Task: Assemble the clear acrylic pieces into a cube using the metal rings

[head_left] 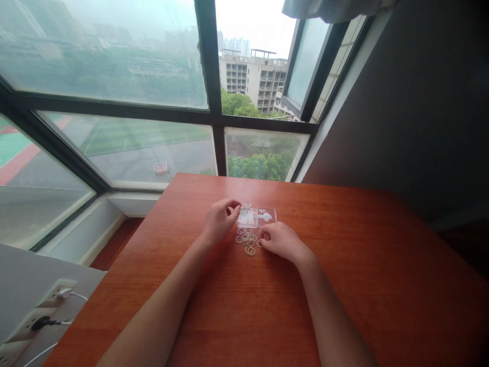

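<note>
Head: open case (250, 220), long axis crosswise

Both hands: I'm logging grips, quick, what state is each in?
Left hand: partly closed at the clear plastic box; grip unclear.
Right hand: partly closed beside a pale round ring; grip unclear.

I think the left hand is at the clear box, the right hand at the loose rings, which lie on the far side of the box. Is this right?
Not quite: the head view shows the loose rings on the near side of the clear box. The left hand is at the box and the right hand at the rings.
</note>
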Available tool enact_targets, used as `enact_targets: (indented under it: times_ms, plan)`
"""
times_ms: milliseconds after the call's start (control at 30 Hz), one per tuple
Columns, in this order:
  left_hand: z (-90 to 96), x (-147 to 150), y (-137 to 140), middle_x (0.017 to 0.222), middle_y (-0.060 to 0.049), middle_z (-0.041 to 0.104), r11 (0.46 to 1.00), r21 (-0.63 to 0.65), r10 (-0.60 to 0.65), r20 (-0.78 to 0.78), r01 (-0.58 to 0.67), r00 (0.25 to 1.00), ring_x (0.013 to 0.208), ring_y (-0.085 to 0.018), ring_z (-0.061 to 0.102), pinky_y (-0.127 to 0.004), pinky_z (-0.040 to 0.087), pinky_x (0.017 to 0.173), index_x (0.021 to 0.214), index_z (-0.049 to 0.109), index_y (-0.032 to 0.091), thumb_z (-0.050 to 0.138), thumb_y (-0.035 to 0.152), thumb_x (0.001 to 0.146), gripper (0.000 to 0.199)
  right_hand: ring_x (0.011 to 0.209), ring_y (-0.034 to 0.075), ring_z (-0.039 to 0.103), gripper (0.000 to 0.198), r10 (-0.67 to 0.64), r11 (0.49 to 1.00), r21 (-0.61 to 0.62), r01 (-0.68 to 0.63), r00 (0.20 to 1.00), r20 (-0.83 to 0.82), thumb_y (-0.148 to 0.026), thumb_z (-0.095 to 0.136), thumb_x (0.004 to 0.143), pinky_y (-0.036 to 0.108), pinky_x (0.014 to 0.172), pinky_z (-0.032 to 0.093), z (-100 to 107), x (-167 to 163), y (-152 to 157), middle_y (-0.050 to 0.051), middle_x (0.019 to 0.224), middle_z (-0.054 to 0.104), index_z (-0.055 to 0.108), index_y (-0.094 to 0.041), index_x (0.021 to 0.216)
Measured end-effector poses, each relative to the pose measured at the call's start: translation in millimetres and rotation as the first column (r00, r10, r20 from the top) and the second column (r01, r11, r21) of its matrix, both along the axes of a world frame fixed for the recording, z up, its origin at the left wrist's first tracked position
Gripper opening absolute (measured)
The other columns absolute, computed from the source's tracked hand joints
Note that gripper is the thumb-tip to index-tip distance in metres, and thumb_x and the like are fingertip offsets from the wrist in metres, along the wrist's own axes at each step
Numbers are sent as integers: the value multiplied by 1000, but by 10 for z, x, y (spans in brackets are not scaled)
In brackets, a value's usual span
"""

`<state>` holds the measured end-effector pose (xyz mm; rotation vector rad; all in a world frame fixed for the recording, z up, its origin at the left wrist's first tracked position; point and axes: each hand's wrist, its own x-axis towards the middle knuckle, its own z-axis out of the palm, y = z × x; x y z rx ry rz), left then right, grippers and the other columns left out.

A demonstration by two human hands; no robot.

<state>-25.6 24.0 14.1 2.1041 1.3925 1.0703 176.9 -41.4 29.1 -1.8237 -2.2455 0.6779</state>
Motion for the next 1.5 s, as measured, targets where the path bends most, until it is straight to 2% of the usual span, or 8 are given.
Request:
enact_targets:
  times_ms: [233,400,567,733,1167,1500]
  plan:
    - [20,1,-10,75,-2,68,1000,-5,-13,16,13,1000,61,-11,58,-20,43,57,84,69,18,56,28,84,17,67,12,56,10,-14,999,42,12,999,45,-24,58,76,23,55,26,-10,-23,-6,-2,73,68,67,-24,72]
    - [32,44,-41,74,-1,69,998,-39,-49,70,52,996,59,-10,57,-20,42,55,84,69,17,56,27,84,17,63,11,57,10,-83,989,118,87,996,-35,-23,57,78,22,56,28,10,-38,26,-3,70,67,67,-23,78]
    - [56,135,-117,70,-1,67,984,-58,-165,96,171,982,56,-9,53,-19,41,54,85,69,15,57,25,84,16,62,12,57,10,-190,935,278,222,972,-135,-28,58,81,22,58,31,4,-39,64,-3,66,66,67,-24,84]
    - [100,208,-198,72,-1,66,958,-62,-276,86,281,957,55,-8,50,-18,39,52,82,68,14,57,25,84,16,59,12,55,12,-206,877,392,278,954,-217,-31,58,83,22,60,34,-25,-26,74,-3,64,64,67,-23,85]
    - [65,246,-216,67,0,64,959,-54,-274,68,277,959,56,-9,51,-19,38,55,79,68,15,58,23,83,14,57,12,54,11,-152,864,443,240,963,-224,-29,59,82,22,60,35,-33,-70,54,-3,64,64,66,-23,86]
    - [105,252,-232,65,0,61,955,-53,-289,35,291,957,56,-8,49,-19,37,54,74,65,14,56,19,80,12,59,13,55,10,-146,859,457,232,966,-215,-28,59,82,22,60,35,-20,-81,44,-2,63,63,67,-23,84]
